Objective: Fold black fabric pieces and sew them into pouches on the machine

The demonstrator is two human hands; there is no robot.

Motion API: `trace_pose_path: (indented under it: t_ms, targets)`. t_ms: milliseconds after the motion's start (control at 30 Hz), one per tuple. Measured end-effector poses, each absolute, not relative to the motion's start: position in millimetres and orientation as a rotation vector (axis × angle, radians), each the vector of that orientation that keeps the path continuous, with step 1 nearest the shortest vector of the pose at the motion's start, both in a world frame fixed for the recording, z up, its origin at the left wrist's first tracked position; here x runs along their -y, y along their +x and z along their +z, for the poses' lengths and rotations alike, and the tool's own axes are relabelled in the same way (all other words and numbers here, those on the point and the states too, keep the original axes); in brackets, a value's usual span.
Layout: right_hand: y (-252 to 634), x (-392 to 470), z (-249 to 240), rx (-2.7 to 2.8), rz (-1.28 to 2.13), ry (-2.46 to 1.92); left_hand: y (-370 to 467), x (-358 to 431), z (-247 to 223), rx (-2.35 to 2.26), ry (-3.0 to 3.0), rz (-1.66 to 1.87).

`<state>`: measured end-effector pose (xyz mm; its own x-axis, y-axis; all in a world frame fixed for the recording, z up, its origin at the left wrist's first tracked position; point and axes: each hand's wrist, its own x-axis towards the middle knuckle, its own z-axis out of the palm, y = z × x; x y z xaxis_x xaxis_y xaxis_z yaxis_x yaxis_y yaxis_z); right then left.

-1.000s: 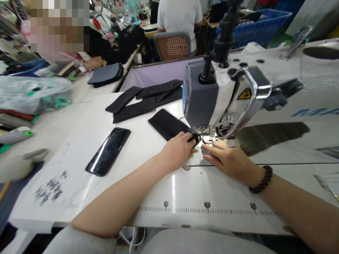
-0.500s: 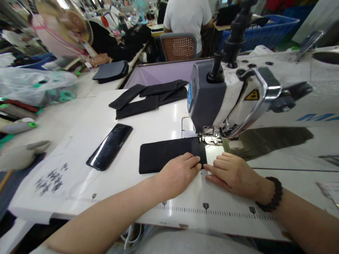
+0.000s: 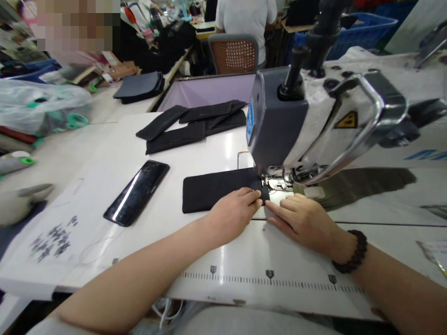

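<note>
A folded black fabric piece (image 3: pixel 213 186) lies flat on the white table of a sewing machine (image 3: pixel 275 123), its far right corner at the presser foot (image 3: pixel 267 180). My left hand (image 3: pixel 233 211) rests on the near right part of the fabric, fingers together and pressing down. To its right is my right hand (image 3: pixel 302 216), with a dark beaded bracelet on the wrist. Its index fingertip touches the fabric's near right corner, and its fingers are stretched out. Beyond that hand, an olive-green fabric strip (image 3: pixel 366 186) lies by the machine bed.
Several black fabric pieces (image 3: pixel 195 118) lie overlapped at the back. A phone (image 3: pixel 138 193) lies on the left of the table. A plastic bag (image 3: pixel 45 102) and thread spools (image 3: pixel 16 162) are at far left. Ahead, a person in white (image 3: pixel 246 18) sits on a chair (image 3: pixel 233 53).
The black fabric has slid away from me along the presser foot, and both hands have moved forward with it. The view has also shifted slightly.
</note>
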<state>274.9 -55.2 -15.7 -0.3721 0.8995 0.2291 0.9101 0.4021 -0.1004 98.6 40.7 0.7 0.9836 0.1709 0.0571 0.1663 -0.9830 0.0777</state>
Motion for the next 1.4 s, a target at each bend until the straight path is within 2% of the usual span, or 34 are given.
trace_pose_path:
  t_ms: [867, 1167, 1267, 1333, 1400]
  targets:
    - [273, 50, -14, 2.329, -0.027, -1.726, 119, -70, 2, -0.337, 3.116, 0.044]
    - [275, 50, -16, 2.312, 0.089, -1.756, 101, -68, 18, -0.955, 2.985, -0.243]
    - [275, 50, -15, 2.302, 0.128, -1.744, 75, -89, 50, -1.132, 2.597, 0.010]
    - [276, 51, -14, 2.302, 0.133, -1.737, 58, -96, 70, -0.970, 2.223, 0.346]
    - [276, 51, -14, 2.305, 0.123, -1.737, 46, -93, 78, -0.841, 2.066, 0.449]
